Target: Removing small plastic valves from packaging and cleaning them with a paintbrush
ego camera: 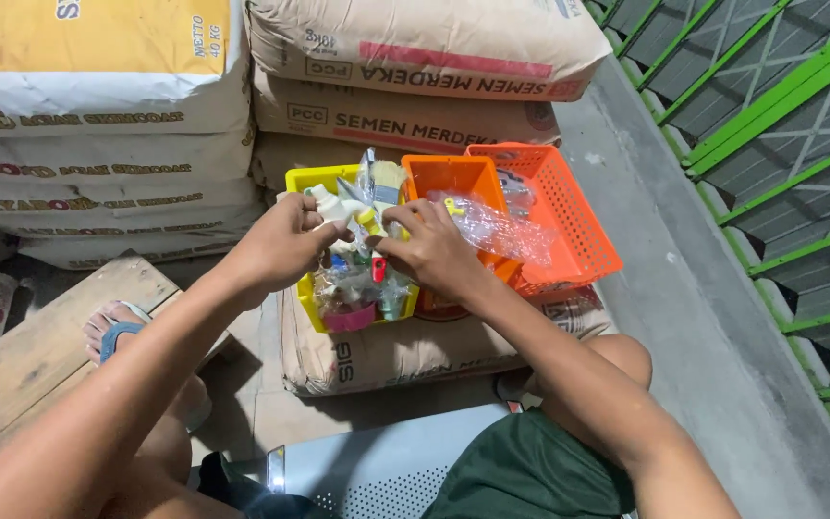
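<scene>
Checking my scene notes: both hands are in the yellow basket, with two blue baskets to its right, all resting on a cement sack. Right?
Not quite. The head view shows the two baskets to the right are orange, not blue. The rest holds: left hand and right hand are in the yellow basket, and all rest on a cement sack.

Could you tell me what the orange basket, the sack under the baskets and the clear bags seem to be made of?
The orange basket looks like moulded plastic: uniform glossy colour and a regular lattice wall. The sack under it looks like matte brown kraft paper with creased folds, though a woven lining cannot be ruled out. The clear bag by the right hand seems thin plastic film, crinkled and shiny.
</scene>
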